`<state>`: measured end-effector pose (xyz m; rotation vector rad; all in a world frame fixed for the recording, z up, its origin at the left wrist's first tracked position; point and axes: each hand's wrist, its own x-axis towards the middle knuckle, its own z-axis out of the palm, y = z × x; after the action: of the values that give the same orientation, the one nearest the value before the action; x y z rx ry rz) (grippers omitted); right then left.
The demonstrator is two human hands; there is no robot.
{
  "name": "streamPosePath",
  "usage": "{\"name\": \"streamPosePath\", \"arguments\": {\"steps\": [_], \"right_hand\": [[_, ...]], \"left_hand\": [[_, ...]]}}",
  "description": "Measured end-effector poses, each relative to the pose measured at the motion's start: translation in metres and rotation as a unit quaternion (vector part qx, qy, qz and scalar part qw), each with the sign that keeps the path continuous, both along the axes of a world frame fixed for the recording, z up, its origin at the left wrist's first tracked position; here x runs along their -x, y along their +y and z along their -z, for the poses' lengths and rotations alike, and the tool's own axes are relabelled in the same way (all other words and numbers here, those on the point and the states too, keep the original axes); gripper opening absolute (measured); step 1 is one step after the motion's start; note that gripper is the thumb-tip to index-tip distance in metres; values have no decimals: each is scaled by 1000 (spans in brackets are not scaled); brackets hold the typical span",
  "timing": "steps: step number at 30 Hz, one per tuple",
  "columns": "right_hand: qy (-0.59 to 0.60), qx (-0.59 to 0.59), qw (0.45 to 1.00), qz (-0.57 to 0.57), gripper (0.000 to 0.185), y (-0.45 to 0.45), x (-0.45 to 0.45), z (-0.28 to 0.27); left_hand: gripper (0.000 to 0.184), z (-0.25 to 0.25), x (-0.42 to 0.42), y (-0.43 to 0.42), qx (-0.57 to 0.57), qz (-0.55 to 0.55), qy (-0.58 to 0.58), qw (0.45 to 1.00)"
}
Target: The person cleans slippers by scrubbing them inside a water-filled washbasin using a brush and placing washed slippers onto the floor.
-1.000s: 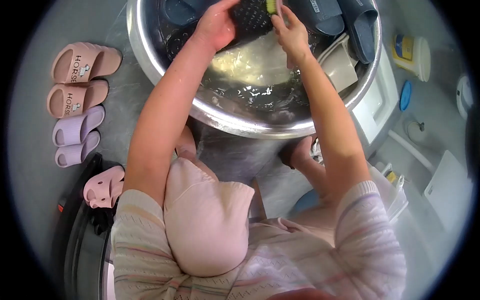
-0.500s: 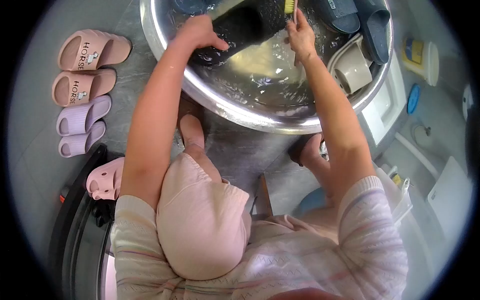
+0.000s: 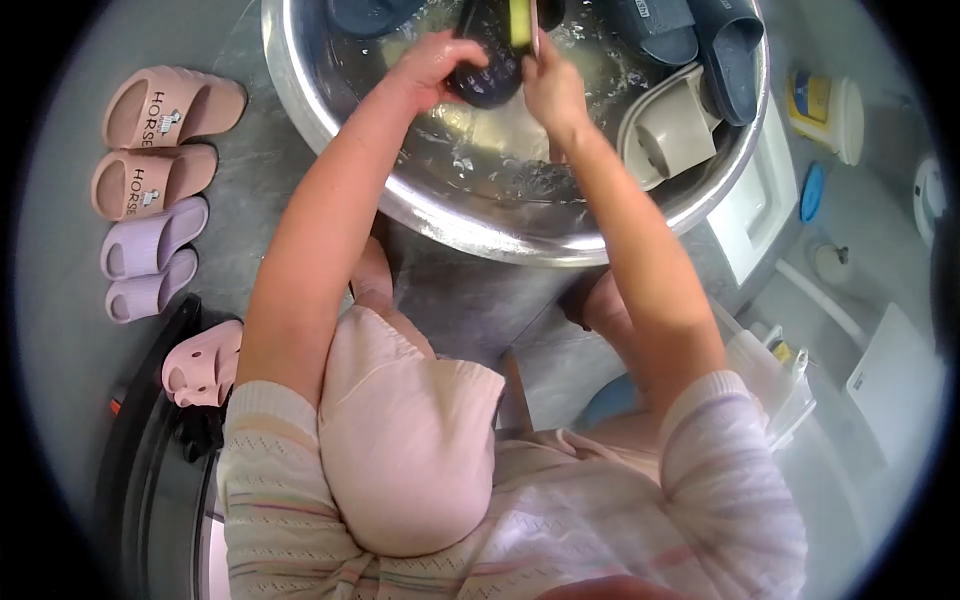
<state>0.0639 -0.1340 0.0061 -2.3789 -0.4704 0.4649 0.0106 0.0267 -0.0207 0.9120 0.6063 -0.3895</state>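
While our left hand (image 3: 432, 70) curls round the black slipper (image 3: 487, 78) inside the steel basin (image 3: 480, 240) and our right hand (image 3: 555, 92) grips the scrub brush (image 3: 519, 22), we look mid-scrub, and the next stroke calls for a steady left hold.

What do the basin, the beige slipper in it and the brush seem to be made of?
Basin: metal, probably stainless steel; the silvery rim throws bright, polished highlights.
Beige slipper: likely moulded plastic or foam, smooth and fairly matte; no weave or stitching shows.
Brush: yellow-green bristles, perhaps synthetic; its pinkish back could be plastic, but too little shows to tell.
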Motion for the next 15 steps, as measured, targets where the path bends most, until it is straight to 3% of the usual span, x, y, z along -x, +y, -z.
{"name": "streamPosePath", "arguments": {"steps": [2, 4, 8, 9, 12, 15], "right_hand": [[104, 12, 994, -7, 44, 12, -11, -20], [269, -78, 960, 14, 50, 9, -9, -49], [341, -171, 924, 14, 59, -17, 2, -55], [350, -177, 920, 17, 59, -21, 6, -56], [360, -198, 911, 29, 58, -26, 12, -52], [360, -222, 906, 28, 61, -24, 16, -54]], "left_hand": [[32, 12, -1, 4, 126, -95, -21, 987], [35, -4, -1, 4, 200, -102, -33, 974], [46, -4, -2, 7, 298, -74, -87, 948], [49, -9, -2, 4, 276, -96, -79, 953], [50, -10, -2, 3, 298, -93, -72, 947], [46, -7, -6, 2, 357, -112, -140, 917]]}}
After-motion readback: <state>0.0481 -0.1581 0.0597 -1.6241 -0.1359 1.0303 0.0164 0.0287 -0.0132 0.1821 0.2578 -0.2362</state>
